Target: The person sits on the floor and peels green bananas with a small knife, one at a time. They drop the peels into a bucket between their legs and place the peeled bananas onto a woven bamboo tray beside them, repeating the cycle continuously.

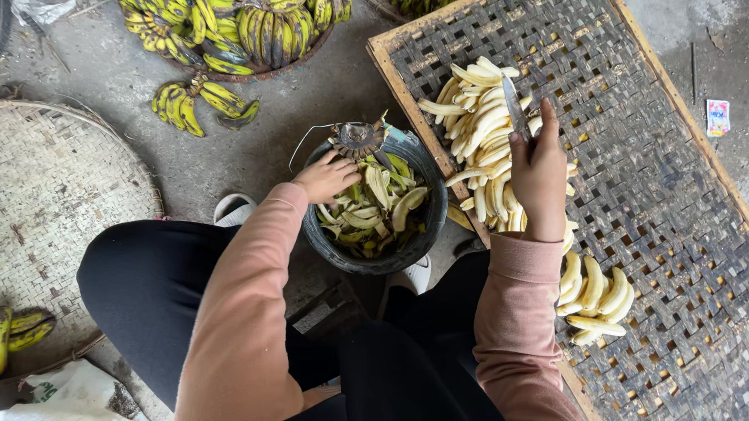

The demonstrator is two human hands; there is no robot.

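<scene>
My right hand (541, 178) grips a knife (516, 108) with its blade pointing up, held over a pile of peeled bananas (481, 124) on a woven bamboo drying tray (656, 192). My left hand (327, 177) reaches into a black bucket (374, 254) holding banana peels (374, 206); its fingers rest at the rim among the peels, and whether they hold one is unclear. A second small pile of peeled bananas (595, 298) lies on the tray near my right elbow.
A basket of unpeeled green-yellow bananas (235, 28) stands at the top, with a loose bunch (201, 104) on the concrete floor. A round woven tray (46, 205) lies at the left, with more bananas (5, 331) on it. A white bag (66, 404) lies bottom left.
</scene>
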